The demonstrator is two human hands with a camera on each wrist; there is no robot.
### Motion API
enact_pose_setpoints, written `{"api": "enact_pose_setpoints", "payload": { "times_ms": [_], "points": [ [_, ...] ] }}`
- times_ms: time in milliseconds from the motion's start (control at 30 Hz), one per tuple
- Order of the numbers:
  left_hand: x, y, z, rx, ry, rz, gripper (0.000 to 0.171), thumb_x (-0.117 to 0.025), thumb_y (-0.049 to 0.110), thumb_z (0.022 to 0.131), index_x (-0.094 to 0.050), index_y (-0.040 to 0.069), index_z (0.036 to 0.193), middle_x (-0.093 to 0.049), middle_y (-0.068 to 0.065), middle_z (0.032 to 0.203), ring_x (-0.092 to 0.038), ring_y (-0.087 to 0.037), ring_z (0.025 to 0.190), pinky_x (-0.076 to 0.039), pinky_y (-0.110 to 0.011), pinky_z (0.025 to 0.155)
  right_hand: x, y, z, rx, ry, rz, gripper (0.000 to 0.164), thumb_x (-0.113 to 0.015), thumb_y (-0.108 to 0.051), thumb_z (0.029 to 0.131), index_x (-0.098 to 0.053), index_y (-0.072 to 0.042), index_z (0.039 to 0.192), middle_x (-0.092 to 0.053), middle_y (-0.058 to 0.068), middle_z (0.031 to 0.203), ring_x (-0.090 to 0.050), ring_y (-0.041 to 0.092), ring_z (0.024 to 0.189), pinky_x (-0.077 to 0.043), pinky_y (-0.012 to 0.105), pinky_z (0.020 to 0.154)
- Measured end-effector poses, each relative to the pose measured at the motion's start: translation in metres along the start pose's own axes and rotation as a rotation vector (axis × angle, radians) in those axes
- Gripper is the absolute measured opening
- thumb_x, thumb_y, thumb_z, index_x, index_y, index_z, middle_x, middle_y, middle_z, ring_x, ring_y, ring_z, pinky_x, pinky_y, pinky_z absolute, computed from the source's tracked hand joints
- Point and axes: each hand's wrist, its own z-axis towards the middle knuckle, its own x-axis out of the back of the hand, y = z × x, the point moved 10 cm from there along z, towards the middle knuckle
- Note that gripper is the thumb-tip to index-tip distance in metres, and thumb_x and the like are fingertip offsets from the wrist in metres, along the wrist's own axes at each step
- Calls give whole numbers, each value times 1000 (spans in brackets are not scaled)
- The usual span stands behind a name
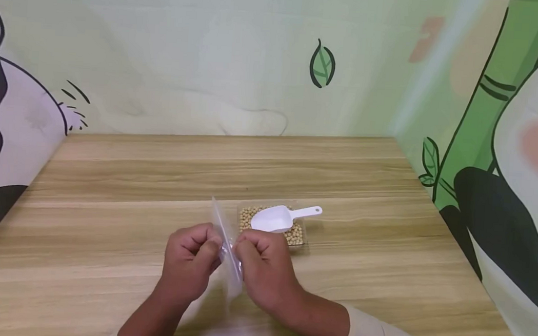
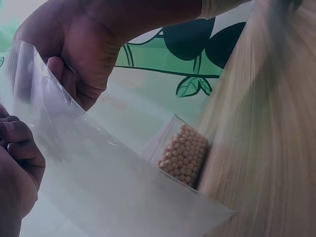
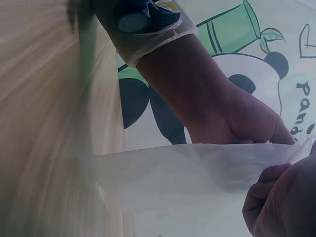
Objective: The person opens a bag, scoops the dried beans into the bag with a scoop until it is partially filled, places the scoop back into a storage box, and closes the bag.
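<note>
A clear plastic bag [image 1: 227, 247] hangs between the two hands above the table. My left hand [image 1: 191, 258] pinches one side of it near the top, thumb against curled fingers. On the other side, my right hand [image 1: 266, 268] pinches the bag the same way. In the left wrist view the translucent bag [image 2: 123, 182] spreads downward to a corner. Just beyond the right hand stands a clear box of pale round beans [image 1: 296, 237], with a white scoop [image 1: 272, 218] lying across it, handle to the right. The right wrist view shows the bag [image 3: 163, 173] too.
The wood-grain table [image 1: 134, 180] reaches back to a wall [image 1: 202, 56] printed with pandas, bamboo and leaves. Similar printed walls stand along the left and right edges.
</note>
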Motion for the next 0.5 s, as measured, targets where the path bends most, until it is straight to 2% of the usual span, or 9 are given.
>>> {"api": "enact_pose_setpoints", "payload": {
  "times_ms": [100,267,500],
  "points": [
    [0,2,0,-34,2,45,34,-46,-22,88,-48,2,65,-36,-8,49,-31,-16,42,-23,-29,35,3,-1,0,-1,30,-13,34,-49,6,88,-49,0,55,-36,-7,52,-35,1,50,-26,20,46],
    [0,4,-1,-64,10,132,35,-49,-21,87,-48,5,63,-38,-6,49,-32,-12,44,-23,-29,37,6,0,0,-1,58,-32,38,-48,7,86,-36,-2,51,-30,-11,52,-29,-1,48,-21,18,46],
    [1,7,1,-102,23,256,35,-54,-19,84,-48,7,62,-39,-4,52,-36,5,55,-26,-26,41,7,3,2,-24,71,-84,38,-47,6,86,-41,-1,50,-34,-8,50,-32,-3,48,-23,17,46]
  ]
}}
